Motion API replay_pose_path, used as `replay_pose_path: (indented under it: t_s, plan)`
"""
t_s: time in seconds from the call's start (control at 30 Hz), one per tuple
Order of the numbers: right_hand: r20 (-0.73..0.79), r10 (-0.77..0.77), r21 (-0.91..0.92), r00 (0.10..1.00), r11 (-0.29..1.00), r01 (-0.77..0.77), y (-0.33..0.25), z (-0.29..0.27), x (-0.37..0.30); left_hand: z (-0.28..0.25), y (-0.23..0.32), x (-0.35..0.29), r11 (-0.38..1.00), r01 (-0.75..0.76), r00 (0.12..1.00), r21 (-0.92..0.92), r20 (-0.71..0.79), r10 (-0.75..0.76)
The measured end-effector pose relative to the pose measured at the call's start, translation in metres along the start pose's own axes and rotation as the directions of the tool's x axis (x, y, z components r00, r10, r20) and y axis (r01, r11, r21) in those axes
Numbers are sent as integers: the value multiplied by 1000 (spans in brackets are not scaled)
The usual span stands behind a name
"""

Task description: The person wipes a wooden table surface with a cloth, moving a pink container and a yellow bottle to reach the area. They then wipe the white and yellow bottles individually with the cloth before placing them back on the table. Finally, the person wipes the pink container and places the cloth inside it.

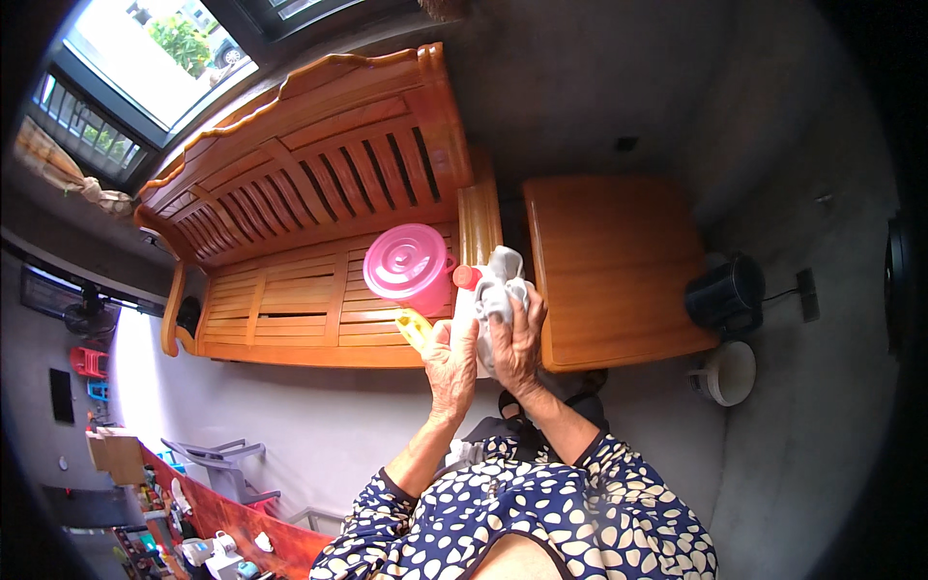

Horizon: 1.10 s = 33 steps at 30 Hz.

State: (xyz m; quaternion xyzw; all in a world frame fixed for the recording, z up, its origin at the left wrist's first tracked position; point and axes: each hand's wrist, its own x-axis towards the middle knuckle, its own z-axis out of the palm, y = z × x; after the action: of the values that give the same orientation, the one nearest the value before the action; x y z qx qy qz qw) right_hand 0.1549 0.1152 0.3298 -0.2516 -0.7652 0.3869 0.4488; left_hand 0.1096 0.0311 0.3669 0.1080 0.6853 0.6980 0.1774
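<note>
R hand (517, 348) grips a grey-white cloth (504, 273), fingers laid over it; L hand (450, 375) is right beside, w/ a yellow item (414, 329) at its fingers, kind unclear. Red cap (467, 277) shows just L of the cloth. Beyond & L of the grip: pink lidded bucket (408, 263) on a slatted wooden bench (232, 302). R of grip: wooden tbl (619, 271), dark kettle (727, 288) by its R edge, white pail (732, 373) nearby. Grey chair (224, 469) well apart, back L.

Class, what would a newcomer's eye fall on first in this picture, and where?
Probably the bright pink lidded plastic bucket, standing on the glossy orange-brown slatted wooden bench. Next, the right hand holds a crumpled pale grey cloth right of the bucket, beside a round red cap.
</note>
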Motion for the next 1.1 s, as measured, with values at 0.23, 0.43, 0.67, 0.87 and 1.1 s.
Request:
replay_pose_path:
  t_s: [0.23,0.43,0.67,0.87,1.1]
  plan:
    - [394,194,458,899,806,-375,6,-4,74,-17,15,-12,1000,-24,997,16,73,23]
    - [776,235,349,586,613,-709,39,-18,97,-27,15,-16,913,-245,968,325,140,210]
    - [460,38,568,887,756,-326,-20,-36,65,-39,13,-14,797,-364,932,483,190,310]
    - [465,-3,609,885,727,-317,-15,-41,67,-45,31,-16,741,-495,869,453,248,428]
    - [367,313,483,876,741,-467,37,-12,45,-39,44,-27,912,-275,961,303,82,263]
